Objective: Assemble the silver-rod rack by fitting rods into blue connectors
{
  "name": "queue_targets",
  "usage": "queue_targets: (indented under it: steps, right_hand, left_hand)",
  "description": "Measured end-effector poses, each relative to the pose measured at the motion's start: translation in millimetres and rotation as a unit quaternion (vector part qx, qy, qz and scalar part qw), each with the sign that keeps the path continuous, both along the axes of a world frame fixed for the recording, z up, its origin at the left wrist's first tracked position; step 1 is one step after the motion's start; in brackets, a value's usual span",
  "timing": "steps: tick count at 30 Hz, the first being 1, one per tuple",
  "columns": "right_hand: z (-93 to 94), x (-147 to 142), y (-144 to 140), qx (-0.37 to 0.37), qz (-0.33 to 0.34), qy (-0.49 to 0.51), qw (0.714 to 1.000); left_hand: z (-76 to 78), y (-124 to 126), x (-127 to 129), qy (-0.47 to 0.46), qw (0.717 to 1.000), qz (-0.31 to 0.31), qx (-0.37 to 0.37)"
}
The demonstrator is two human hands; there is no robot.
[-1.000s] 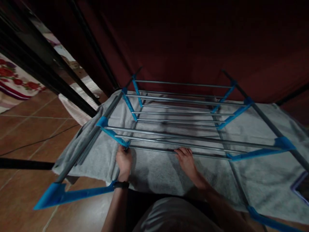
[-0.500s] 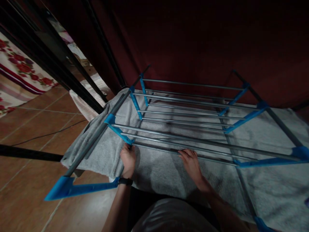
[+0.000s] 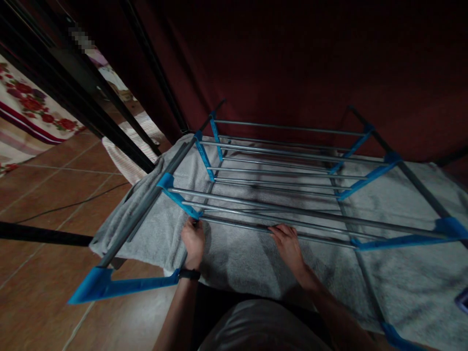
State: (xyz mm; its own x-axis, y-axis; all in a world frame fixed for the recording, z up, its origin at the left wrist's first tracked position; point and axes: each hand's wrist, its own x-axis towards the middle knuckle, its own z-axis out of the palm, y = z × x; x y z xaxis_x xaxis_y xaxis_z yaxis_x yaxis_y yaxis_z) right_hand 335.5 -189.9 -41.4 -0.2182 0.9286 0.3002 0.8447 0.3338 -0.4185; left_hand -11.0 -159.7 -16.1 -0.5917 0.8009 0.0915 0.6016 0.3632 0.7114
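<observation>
Rack: you are bent over a drying rack [image 3: 281, 195] of grey metal rods and blue plastic brackets. It sits low on a grey towel [image 3: 241, 263] spread over the tiled floor [image 3: 54, 195], close to a dark red curtain [image 3: 292, 58].

Left hand: your left hand [image 3: 193, 241] is at the near left corner, where the nearest rod [image 3: 310, 235] meets a blue bracket [image 3: 179, 197]. The fingers curl in towards that joint. Whether they grip it firmly, I cannot tell.

Right hand: your right hand [image 3: 288, 245] rests on the same rod near its middle, fingers laid over the top and loosely bent, not clearly closed round it.

Long axis: the rods run left to right across your view. The side rails run away from you towards the curtain, and the rack's open end faces you.

Handling: I judge the rack light and stiff along the rods but loose at the plastic joints, so it may fold or twist if lifted by one corner. The thin rods look smooth and could slip in the hand.

Where to hold: the bracket joints and the thicker side rail [image 3: 146, 207] look like the surest grips. A rod held mid-span may flex.

Towel: soft and limp, bunched at its left edge. It may drag along if the rack slides.

Around: black bars [image 3: 91, 112] stand to the left, with a floral cloth [image 3: 25, 112] beyond and a thin cable [image 3: 66, 204] across the tiles.
</observation>
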Motion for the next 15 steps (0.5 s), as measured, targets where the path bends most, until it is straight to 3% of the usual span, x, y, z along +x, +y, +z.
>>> queue_targets:
  steps: [4,9,12,15]
  right_hand:
    - [0.6,-4,0,0.004,-0.002,0.017,1.0]
    - [-2.3,3,-15,0.062,-0.029,0.08,0.994]
    - [-4.3,26,-37,0.073,-0.096,0.134,0.984]
    - [-3.7,61,-62,0.078,-0.218,0.171,0.958]
  left_hand:
    - [0.4,0,0,0.008,1.0,0.012,-0.009]
    - [2.9,0,0,0.016,1.0,0.005,-0.008]
    - [0.9,1,-3,0.041,0.999,0.028,-0.022]
    - [-6.5,6,-10,0.067,0.997,0.031,-0.035]
